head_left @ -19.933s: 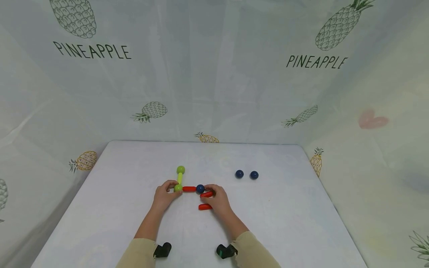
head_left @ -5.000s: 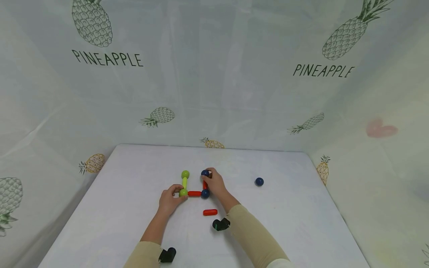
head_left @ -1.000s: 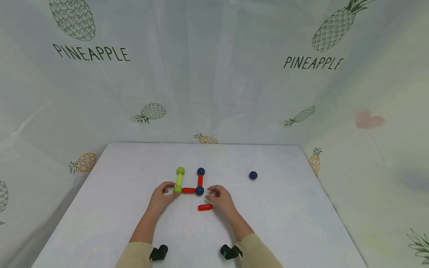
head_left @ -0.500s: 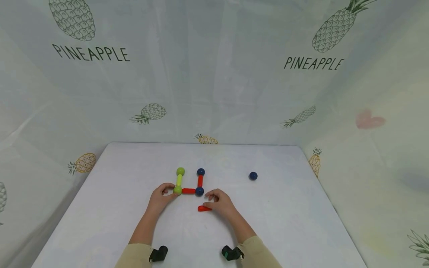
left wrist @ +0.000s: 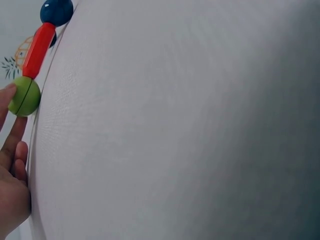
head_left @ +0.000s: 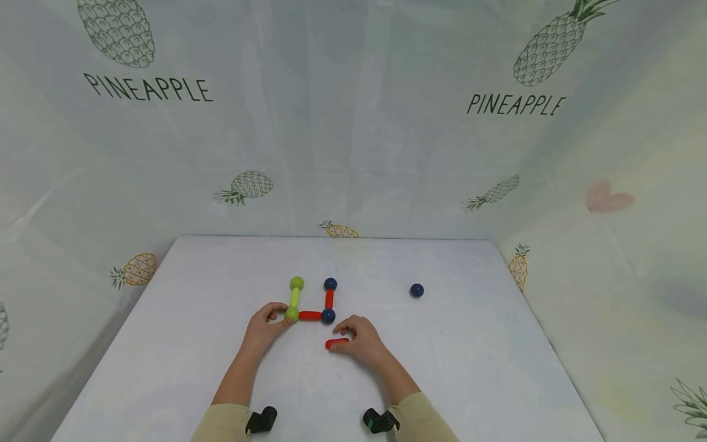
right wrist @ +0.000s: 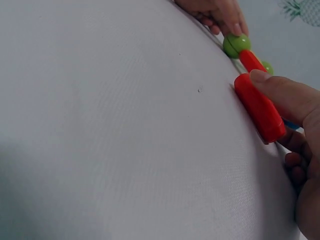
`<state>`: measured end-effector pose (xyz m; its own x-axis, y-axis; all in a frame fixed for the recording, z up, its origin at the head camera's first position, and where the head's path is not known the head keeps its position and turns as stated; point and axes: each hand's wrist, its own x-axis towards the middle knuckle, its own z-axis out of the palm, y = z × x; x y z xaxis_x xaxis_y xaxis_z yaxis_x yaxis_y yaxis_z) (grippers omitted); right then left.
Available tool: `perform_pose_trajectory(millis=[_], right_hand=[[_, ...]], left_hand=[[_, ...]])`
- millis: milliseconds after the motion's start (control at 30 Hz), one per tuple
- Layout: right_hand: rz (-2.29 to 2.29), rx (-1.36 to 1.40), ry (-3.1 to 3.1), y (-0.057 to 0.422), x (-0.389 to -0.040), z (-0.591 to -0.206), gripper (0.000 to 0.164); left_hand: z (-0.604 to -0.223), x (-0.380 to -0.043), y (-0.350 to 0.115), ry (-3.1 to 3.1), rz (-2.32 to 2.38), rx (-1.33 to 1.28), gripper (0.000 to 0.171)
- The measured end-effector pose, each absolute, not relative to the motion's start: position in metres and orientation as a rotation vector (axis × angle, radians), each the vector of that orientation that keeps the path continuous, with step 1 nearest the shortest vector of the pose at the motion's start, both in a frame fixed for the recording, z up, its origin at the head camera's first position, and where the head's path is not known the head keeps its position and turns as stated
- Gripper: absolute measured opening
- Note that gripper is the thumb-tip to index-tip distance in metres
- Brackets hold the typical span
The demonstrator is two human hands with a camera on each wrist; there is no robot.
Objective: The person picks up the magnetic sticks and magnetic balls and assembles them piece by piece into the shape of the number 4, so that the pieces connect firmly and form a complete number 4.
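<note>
My left hand (head_left: 262, 326) pinches the near green ball (head_left: 291, 314) between thumb and fingers. From that ball a light green rod (head_left: 295, 298) runs back to another green ball (head_left: 296, 283). A red rod (head_left: 310, 316) joins it on the right to a blue ball (head_left: 328, 316), from which a second red rod (head_left: 329, 299) leads back to another blue ball (head_left: 330, 283). My right hand (head_left: 361, 342) is at a loose red rod (right wrist: 260, 107). Its thumb touches the rod's near side, while in the head view the forefinger arches above it, apart from it.
A single blue ball (head_left: 417, 290) lies on the white table (head_left: 475, 344), right of the joined pieces. Black wrist cameras (head_left: 261, 420) sit by both sleeves. A pineapple-print cloth (head_left: 353, 123) stands behind the table.
Since the oldest frame, a red rod and a blue ball have joined the shape, running back from its blue ball. My right hand has lately come down to the loose rod; the left keeps its hold.
</note>
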<state>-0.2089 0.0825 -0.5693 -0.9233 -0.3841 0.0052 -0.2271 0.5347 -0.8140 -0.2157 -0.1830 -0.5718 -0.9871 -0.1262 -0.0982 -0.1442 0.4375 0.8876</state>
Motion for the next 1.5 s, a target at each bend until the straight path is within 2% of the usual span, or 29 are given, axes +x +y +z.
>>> perform_pose_trajectory(millis=[300,600,867,1233,1500], right_hand=[[-1.261,-0.598,2.665,0.081,-0.208,-0.569,0.031],[-1.163,-0.616,2.727,0.080,-0.209,-0.570,0.020],[-1.129,-0.607,2.753,0.081,-0.208,-0.570,0.020],[-1.155,-0.512,2.695,0.079,-0.206,-0.565,0.017],[-1.231,-0.320,2.594,0.078,-0.210,-0.553,0.017]], left_hand=[[-0.571,-0.215,-0.184,2.651,1.653,-0.247,0.036],[-0.569,-0.217,-0.184,2.637,1.642,-0.247,0.037],[-0.569,-0.219,-0.182,2.633,1.638,-0.253,0.036],[-0.573,-0.217,-0.183,2.644,1.640,-0.225,0.035],[-0.572,-0.217,-0.184,2.650,1.644,-0.217,0.035]])
